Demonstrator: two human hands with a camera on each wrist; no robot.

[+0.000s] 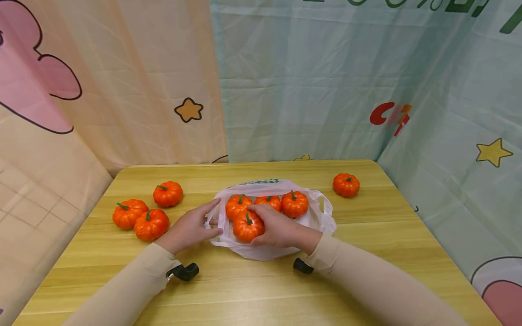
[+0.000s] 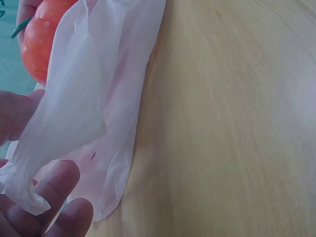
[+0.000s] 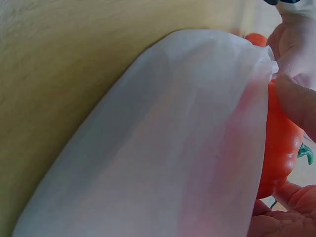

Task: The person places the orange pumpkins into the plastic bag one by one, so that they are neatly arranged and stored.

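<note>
A white plastic bag (image 1: 261,254) lies with its mouth spread on the table. My right hand (image 1: 281,228) grips a small orange pumpkin (image 1: 247,228) with a green stem at the bag's near left part. Three more pumpkins sit in the bag behind it: a left one (image 1: 236,208), a partly hidden middle one (image 1: 272,202) and a right one (image 1: 295,206). At the bag's left edge, my left hand (image 1: 189,228) holds the handle, its thumb apart from the fingers. The left wrist view shows the bag's handle (image 2: 27,173) running between those fingers.
Three pumpkins stand left of the bag: a rear one (image 1: 168,194), a left one (image 1: 129,214) and a near one (image 1: 151,225) close to my left wrist. Another pumpkin (image 1: 346,185) is at the back right of the wooden table (image 1: 244,299). Printed curtains (image 1: 285,90) surround the table.
</note>
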